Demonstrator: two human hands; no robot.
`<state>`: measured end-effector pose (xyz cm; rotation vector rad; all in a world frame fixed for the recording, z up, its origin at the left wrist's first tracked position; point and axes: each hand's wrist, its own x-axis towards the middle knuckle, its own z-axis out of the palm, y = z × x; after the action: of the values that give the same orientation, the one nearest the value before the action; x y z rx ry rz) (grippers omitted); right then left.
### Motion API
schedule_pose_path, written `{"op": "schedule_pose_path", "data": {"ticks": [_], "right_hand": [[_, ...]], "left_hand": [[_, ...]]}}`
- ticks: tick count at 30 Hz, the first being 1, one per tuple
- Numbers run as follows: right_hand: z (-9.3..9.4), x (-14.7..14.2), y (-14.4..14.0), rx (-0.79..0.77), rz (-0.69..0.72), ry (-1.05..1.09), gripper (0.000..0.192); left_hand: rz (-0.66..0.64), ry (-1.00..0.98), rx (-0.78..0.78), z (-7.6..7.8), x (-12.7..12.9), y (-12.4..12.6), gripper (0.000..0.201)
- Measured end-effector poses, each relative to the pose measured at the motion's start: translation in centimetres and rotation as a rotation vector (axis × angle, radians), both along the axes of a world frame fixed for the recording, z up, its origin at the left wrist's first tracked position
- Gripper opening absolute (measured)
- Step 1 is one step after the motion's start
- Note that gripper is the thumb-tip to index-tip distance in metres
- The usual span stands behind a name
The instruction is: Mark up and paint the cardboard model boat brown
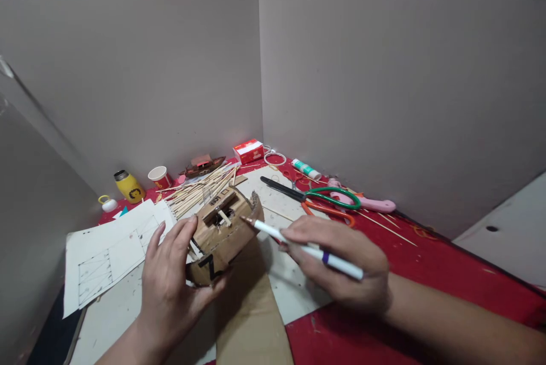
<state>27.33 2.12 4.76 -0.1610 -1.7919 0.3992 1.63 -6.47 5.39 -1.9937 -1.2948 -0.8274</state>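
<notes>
A small cardboard boat model (232, 240) is tilted up in my left hand (170, 274), thumb beneath it and fingers along its near left side. Its top has a rectangular cutout with a short wooden stick standing in it, and a black mark shows on its end. My right hand (341, 260) pinches a white pen (311, 248) with a purple band. The pen's brownish tip points at the boat's side, close to the cutout; whether it touches, I cannot tell. Below the boat lies a strip of brown cardboard (253, 325).
Left lies a sketchbook (123, 257) with line drawings. Behind it are wooden sticks (200, 191), a yellow bottle (130, 186), a paper cup (160, 177) and a model ship (205, 166). Scissors (315, 197) and a pink glue gun (375, 204) lie right on the red table (409, 285). Grey walls enclose the back.
</notes>
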Motion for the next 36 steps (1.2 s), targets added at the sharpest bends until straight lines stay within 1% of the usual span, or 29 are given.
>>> {"op": "schedule_pose_path", "data": {"ticks": [2,4,5,6,8,11,14,18,21,26,29,31,34,36], "right_hand": [[0.2,0.7,0.6,-0.272,-0.013,0.083,0.022],[0.7,1.2,1.4,-0.494,0.050,0.177,0.007],[0.9,1.3,1.8,-0.580,0.110,0.220,0.008],[1.2,1.4,2.2,-0.632,0.169,0.265,0.012],[1.5,1.2,2.8,-0.697,0.242,0.305,0.019],[1.4,0.8,3.2,-0.753,0.269,0.238,0.025],[1.1,0.4,3.3,-0.803,0.316,0.184,0.027],[0.7,0.2,3.2,-0.835,0.377,0.200,0.027],[0.5,0.1,3.3,-0.877,0.439,0.151,0.027],[0.6,0.1,3.4,-0.892,0.399,0.228,0.030],[0.7,0.1,3.5,-0.907,0.464,0.164,0.028],[0.7,0.1,3.5,-0.911,0.480,0.160,0.027],[0.6,0.1,3.5,-0.913,0.442,0.230,0.027],[0.6,0.0,3.5,-0.915,0.433,0.234,0.027]], "left_hand": [[-0.015,-0.003,-0.012,0.1,0.0,0.0,0.079],[-0.041,-0.006,-0.045,0.3,0.0,0.0,0.079],[-0.057,-0.010,-0.067,0.3,0.1,0.0,0.079],[-0.073,-0.012,-0.088,0.3,0.1,0.0,0.080],[-0.103,-0.009,-0.124,0.4,0.2,0.0,0.081],[-0.140,0.003,-0.146,0.3,0.2,0.0,0.080],[-0.165,0.007,-0.157,0.3,0.0,0.0,0.078],[-0.164,-0.002,-0.180,0.2,-0.1,0.0,0.080],[-0.148,-0.018,-0.177,0.2,-0.1,0.0,0.080],[-0.161,-0.009,-0.184,0.2,-0.2,0.0,0.083],[-0.164,-0.008,-0.180,0.2,-0.2,0.0,0.081],[-0.158,-0.012,-0.174,0.3,-0.2,0.0,0.079],[-0.167,-0.002,-0.175,0.3,-0.2,0.0,0.079],[-0.185,0.014,-0.176,0.3,-0.2,0.0,0.078]]}}
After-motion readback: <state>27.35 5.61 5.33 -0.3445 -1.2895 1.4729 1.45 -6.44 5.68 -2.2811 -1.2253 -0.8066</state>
